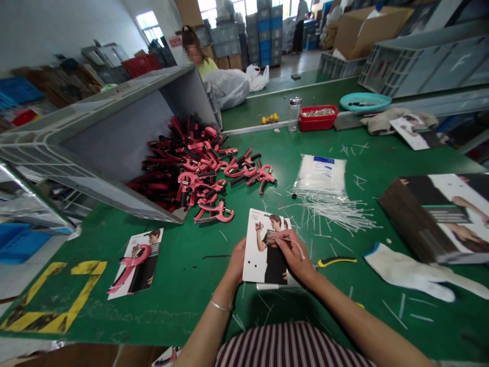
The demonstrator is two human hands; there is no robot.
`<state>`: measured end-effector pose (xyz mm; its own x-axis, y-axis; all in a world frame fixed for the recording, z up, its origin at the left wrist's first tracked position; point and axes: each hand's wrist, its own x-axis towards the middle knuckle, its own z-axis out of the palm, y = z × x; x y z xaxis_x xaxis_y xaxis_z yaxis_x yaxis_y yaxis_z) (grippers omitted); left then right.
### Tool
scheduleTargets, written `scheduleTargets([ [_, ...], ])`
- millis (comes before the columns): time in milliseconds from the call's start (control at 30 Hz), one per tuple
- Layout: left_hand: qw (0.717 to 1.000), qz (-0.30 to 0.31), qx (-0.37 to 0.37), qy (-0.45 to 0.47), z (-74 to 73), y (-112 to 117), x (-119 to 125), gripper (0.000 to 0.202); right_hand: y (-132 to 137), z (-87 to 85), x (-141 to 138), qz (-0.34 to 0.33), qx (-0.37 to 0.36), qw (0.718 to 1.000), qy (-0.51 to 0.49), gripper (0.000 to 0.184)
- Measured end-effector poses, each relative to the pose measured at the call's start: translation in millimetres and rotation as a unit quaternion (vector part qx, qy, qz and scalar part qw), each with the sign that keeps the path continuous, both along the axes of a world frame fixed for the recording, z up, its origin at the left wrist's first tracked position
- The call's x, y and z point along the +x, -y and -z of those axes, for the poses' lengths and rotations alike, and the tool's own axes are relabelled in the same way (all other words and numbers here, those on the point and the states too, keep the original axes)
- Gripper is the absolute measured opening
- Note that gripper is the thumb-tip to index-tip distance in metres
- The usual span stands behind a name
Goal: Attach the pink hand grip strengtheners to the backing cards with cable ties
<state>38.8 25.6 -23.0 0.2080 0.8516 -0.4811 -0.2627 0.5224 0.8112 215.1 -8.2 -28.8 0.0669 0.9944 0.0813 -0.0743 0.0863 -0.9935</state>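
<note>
A printed backing card [256,267] with small holes is held upright above the green table, and its left edge rests in my left hand [237,261], whose fingers are hidden behind it. At least one more card shows behind its right edge. My right hand [293,253] is in front of the card, its fingers pinching a thin white cable tie [299,245]. To the left, a pink and black hand grip [132,266] lies on another card [155,250]. Many similar hand grips [204,163] spill from a tipped grey crate [114,120].
Right of my hands lie loose cable ties [344,214], a plastic bag of ties [321,176], yellow-handled pliers [336,261], a white glove [405,272] and stacked cards [462,204]. Behind stand a red tray [318,121] and a glass jar [294,114]. A person [208,66] is beyond the crate.
</note>
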Motion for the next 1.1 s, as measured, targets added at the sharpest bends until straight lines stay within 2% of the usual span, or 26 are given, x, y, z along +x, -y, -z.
scheduleTargets([
  [167,1.0,0.016,-0.006,-0.005,7.0,0,4,0.046,5,1.9,3,-0.013,0.013,0.999,0.026,0.016],
  [400,0.996,0.068,0.025,-0.052,-4.8,-1,1,0.042,9,1.3,7,-0.021,0.025,0.997,0.07,0.016],
  [600,0.989,0.1,0.081,-0.069,-17.6,-31,6,0.053,-16,-2.4,0,0.001,0.082,0.99,0.115,0.011],
  [700,0.973,0.149,0.13,-0.119,-19.1,-42,0,0.041,-28,-3.8,-3,0.011,0.068,0.994,0.09,0.008],
  [767,0.955,0.181,0.157,-0.175,-17.8,-41,-8,0.028,-29,-2.9,-4,-0.01,0.057,0.996,0.07,0.009],
  [833,0.943,0.174,0.177,-0.22,-15.7,-36,-15,0.021,-28,-1.2,-5,-0.03,0.058,0.996,0.063,0.01],
  [967,0.933,0.123,0.193,-0.276,-14.6,-24,-18,0.015,-24,0.5,-8,-0.05,0.074,0.994,0.07,0.01],
  [1100,0.94,0.084,0.2,-0.264,-20.2,-18,-12,0.015,-26,-0.6,-9,-0.057,0.067,0.994,0.063,0.013],
])
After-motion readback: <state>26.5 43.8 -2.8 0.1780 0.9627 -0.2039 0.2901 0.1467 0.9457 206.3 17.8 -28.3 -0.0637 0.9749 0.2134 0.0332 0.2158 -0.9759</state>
